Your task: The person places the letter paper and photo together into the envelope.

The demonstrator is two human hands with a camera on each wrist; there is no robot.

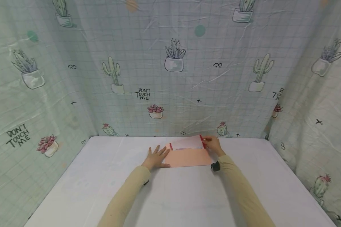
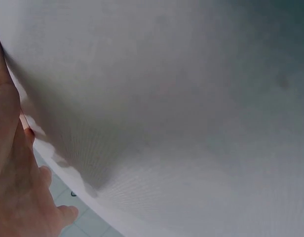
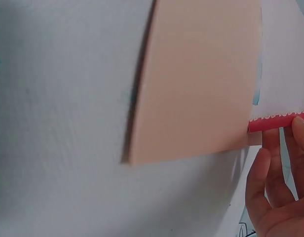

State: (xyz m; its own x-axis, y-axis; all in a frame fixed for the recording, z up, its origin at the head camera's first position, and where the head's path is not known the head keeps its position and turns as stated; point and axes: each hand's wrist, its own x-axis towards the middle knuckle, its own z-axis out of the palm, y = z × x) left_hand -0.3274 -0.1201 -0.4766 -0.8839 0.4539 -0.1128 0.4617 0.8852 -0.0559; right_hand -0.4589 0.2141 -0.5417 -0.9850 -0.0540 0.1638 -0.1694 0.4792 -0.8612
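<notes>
At the centre of the frame, beyond two beige sleeves, a peach envelope (image 1: 189, 157) is pressed flat on the white table (image 1: 88, 183) by the left hand (image 1: 157, 157), fingers spread. The red-edged card (image 1: 187, 143) is pinched by the right hand (image 1: 213, 144) and judged only partly inserted. Bare tabletop lies all around; a cactus-print curtain (image 1: 170, 69) closes off the far edge.
</notes>
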